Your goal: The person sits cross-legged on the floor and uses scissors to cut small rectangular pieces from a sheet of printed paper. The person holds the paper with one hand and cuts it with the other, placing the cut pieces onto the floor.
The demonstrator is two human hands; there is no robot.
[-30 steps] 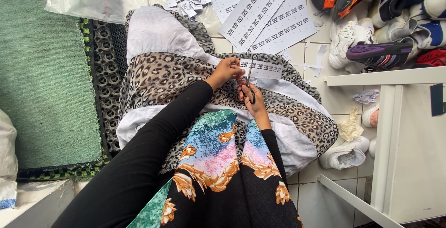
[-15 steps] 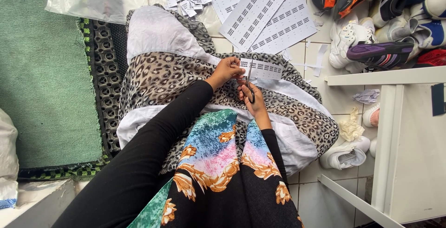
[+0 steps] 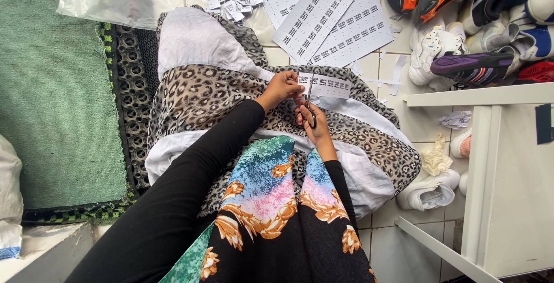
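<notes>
My left hand (image 3: 281, 87) pinches the left end of a narrow white paper strip (image 3: 329, 85) printed with small labels, held over my lap. My right hand (image 3: 311, 122) grips a pair of scissors (image 3: 311, 103) with dark handles, its blades pointing up into the strip near my left fingers. Both arms wear black sleeves. My lap is covered by a leopard-print and white cloth (image 3: 196, 95), with a colourful floral scarf (image 3: 271, 202) hanging below.
Printed label sheets (image 3: 329, 17) and several small cut labels (image 3: 231, 0) lie on the tiled floor ahead. A pile of shoes (image 3: 461, 23) sits at the upper right. A white shelf frame (image 3: 490, 173) stands on the right, a green mat (image 3: 52, 87) on the left.
</notes>
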